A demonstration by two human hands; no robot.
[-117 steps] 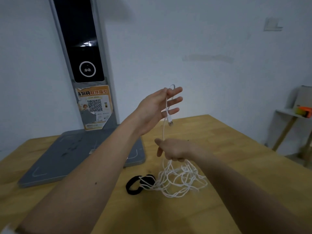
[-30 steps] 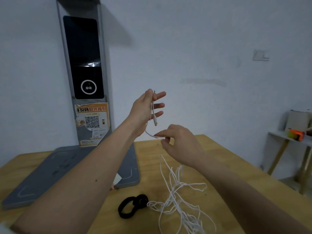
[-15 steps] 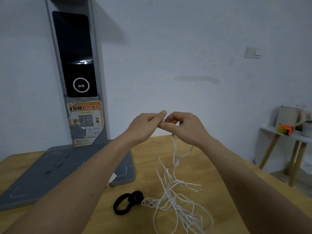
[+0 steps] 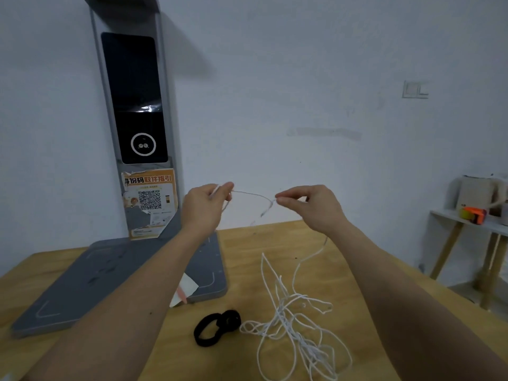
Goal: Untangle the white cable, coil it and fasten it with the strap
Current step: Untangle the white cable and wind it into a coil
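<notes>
A thin white cable (image 4: 288, 320) lies in a tangled heap on the wooden table (image 4: 247, 259), front right of centre. One strand rises from the heap to my right hand (image 4: 310, 207), which pinches it between thumb and forefinger. From there a short stretch of cable arcs across to my left hand (image 4: 204, 206), which pinches it near the end. Both hands are raised above the table, about a hand's width apart. A black strap (image 4: 215, 327), curled into a loop, lies on the table just left of the heap.
A grey flat base (image 4: 110, 273) with a tall upright post (image 4: 137, 111) carrying a dark screen and an orange poster stands at the back left. A white paper scrap (image 4: 184, 290) lies by its front corner. A side table (image 4: 472, 224) with small items stands at the right wall.
My hands, touching half a second ago, have drawn apart sideways with a short stretch of cable spanning between them. Earlier my left hand held the cable end higher up.
</notes>
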